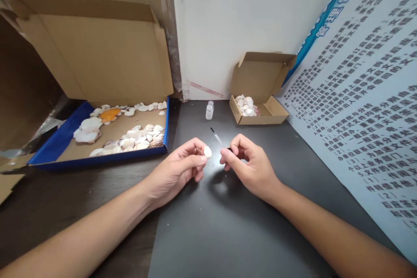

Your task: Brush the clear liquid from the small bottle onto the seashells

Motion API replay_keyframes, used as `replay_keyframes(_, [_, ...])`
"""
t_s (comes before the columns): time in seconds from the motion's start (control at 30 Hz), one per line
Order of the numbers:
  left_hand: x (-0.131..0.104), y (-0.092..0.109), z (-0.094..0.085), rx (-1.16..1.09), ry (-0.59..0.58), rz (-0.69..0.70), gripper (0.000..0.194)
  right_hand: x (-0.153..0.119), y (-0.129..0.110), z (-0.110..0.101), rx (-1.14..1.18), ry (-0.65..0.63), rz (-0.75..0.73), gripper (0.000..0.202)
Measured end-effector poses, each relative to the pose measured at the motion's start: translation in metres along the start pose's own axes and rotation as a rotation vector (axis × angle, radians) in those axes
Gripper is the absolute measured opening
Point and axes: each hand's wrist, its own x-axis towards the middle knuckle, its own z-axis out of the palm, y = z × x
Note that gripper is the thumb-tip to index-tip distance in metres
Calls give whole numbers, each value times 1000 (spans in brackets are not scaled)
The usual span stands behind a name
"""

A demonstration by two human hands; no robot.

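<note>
A small, smooth white oval seashell [207, 152] is held up on the near side of the clear glass bottle [210, 110], pinched between the thumb and fingers of the left hand [182, 163]. Just to the right of the shell, also nearer the person than the bottle, the right hand [250, 163] grips the black cap end of a slim brush with a clear stem and dark bristles [217, 137]. The two hands are close but apart, each clamped on its own thing, and the bristles point up toward the bottle, well clear of the shell.

The step in hand looks like readying the shell for brushing. The next move would seem to call for turning the bristles onto the shell's face, with the left pinch kept steady and the fingertips out of the way.

The bottle, apparently uncapped, stands upright on the dark grey counter [202, 234]. Just right of it, an open brown cardboard box [265, 119] holds a heap of pale shells [246, 105]. Left of the bottle, a larger blue-walled cardboard box [97, 160] holds many whitish shells [133, 141] and one bright orange shell [110, 115].
</note>
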Motion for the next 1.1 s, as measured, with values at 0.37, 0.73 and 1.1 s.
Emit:
replay_keyframes(0.37, [0,-6,-4,-15,-166,-32,6,10,7,1,70,149,1,38])
replay_keyframes(0.73, [1,-5,-4,56,-173,-99,14,30,34,-12,-281,159,19,29])
replay_keyframes(1.1, [6,-4,-10,7,-83,-68,18,45,37,-11,-506,104,-53,33])
